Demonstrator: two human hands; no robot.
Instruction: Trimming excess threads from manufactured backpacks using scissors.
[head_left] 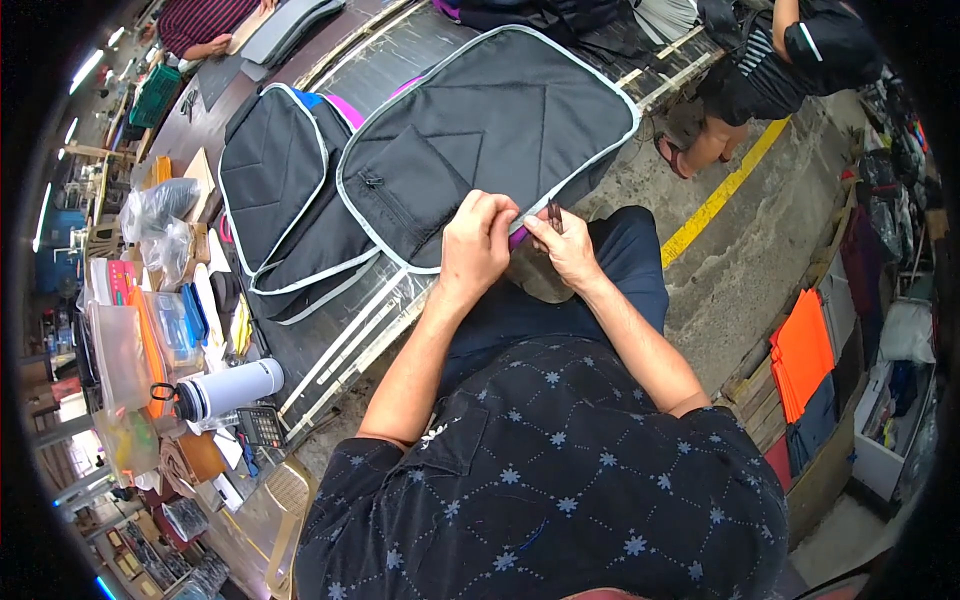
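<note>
A large black fabric bag panel [540, 110] with light grey piping lies over the table's near edge, a flat pocket with a zipper [375, 182] sewn on its left part. My left hand [478, 245] is closed, its fingertips pinching the panel's grey-bound near edge. Close beside it, my right hand [568, 250] is closed too, thumb and finger at the same edge. A small dark slender tool [554, 214] sticks up from the right hand; its exact kind is unclear. A bit of purple fabric [517, 237] shows between the two hands.
More black bag pieces with grey piping [275, 180] lie on the left. Beyond them are a white bottle [235, 388], a calculator [262, 427] and plastic bags [165, 225]. One person [210, 25] works at the far left; another [760, 75] is at the far right. Orange fabric [802, 355] hangs at right.
</note>
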